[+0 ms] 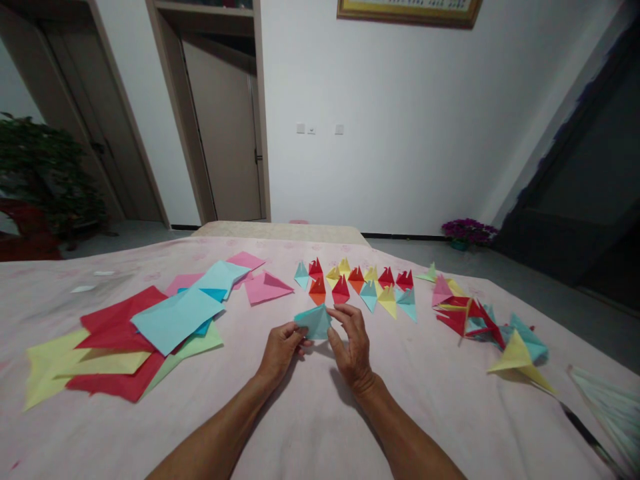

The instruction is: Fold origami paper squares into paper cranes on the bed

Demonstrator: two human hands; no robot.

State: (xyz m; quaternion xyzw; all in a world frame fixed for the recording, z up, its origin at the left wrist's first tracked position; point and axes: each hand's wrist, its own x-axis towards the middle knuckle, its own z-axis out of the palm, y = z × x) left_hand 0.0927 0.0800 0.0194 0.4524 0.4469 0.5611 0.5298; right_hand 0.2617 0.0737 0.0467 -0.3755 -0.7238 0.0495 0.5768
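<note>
A light blue piece of folded origami paper is held up just above the tablecloth, between both hands. My left hand pinches its left edge, thumb in front. My right hand grips the right edge, with the index finger near the top corner and the thumb lower down. Just beyond the hands stand several small folded paper cranes in two rows, in red, orange, yellow and light blue. Closest on the left is a folded pink sheet.
To the left lies a pile of coloured paper sheets. On the right are more folded paper pieces, a yellow folded piece, a dark pen-like stick and a clear plastic packet. A pink patterned tablecloth covers the table.
</note>
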